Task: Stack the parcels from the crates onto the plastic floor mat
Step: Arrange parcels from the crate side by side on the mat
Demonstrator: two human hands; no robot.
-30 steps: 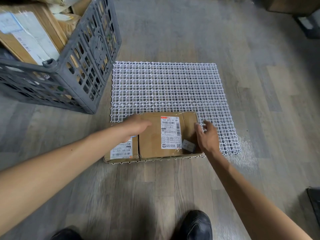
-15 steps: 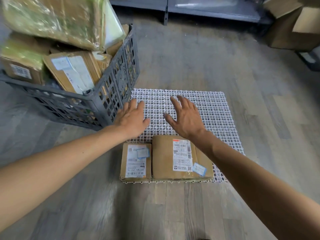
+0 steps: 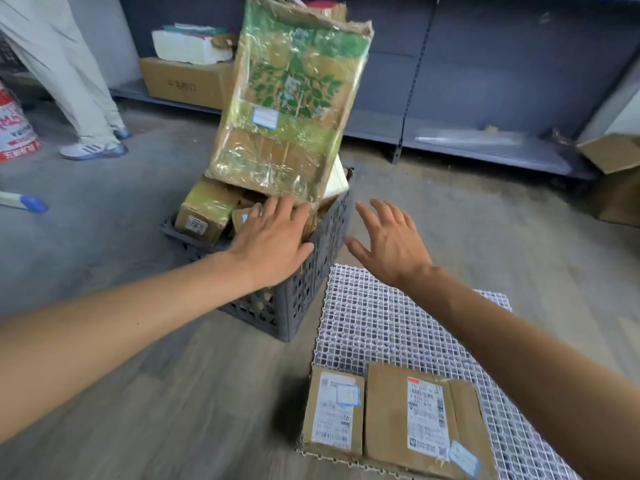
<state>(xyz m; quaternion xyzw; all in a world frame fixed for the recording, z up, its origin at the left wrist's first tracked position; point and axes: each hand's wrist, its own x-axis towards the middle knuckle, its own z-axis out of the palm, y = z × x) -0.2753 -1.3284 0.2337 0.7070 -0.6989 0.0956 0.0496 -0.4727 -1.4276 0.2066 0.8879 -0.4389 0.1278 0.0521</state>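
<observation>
Now my left hand [image 3: 273, 237] lies flat and spread over the near rim of the grey crate [image 3: 304, 292], fingertips at the lower edge of the tall parcel [image 3: 287, 98], gripping nothing. That parcel stands on end in the crate, tilted, a worn brown carton wrapped in shiny clear film, printed with green leaves and bearing a little white label. A taped box [image 3: 204, 209] lies beside it in the crate. My right hand [image 3: 391, 240] hovers empty, fingers fanned, just right of the crate, above the far end of the white lattice mat [image 3: 381, 327]. At the mat's near edge a small parcel [image 3: 334, 417] and a larger parcel [image 3: 415, 420], both brown and labelled, lie side by side, touching.
</observation>
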